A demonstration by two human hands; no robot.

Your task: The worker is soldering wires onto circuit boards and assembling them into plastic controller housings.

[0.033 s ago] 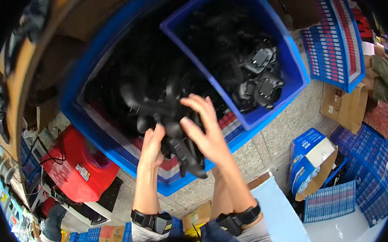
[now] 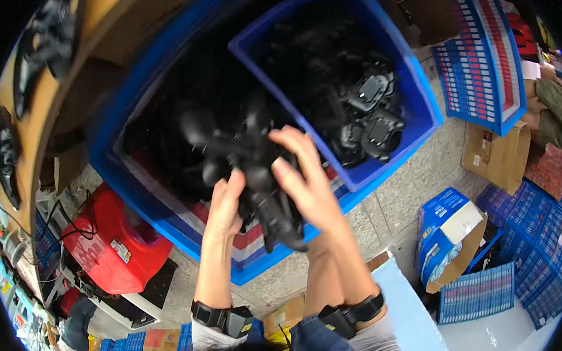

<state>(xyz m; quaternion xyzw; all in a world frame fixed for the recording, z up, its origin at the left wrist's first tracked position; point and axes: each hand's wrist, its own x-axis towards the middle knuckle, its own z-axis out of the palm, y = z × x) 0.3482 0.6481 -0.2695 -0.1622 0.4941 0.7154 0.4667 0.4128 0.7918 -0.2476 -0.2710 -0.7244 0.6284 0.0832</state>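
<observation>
Above the near side of a large blue crate [image 2: 243, 276], left and near of a smaller blue bin [image 2: 423, 101], holds a blurred black plastic part [image 2: 272, 213] gripped in the left hand [image 2: 228, 208], right hand [image 2: 312, 194] open alongside.

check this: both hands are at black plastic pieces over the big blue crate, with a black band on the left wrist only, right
Not only the left: the head view shows a black band on the right wrist too. The left hand and right hand are at black plastic pieces over the big blue crate.
</observation>
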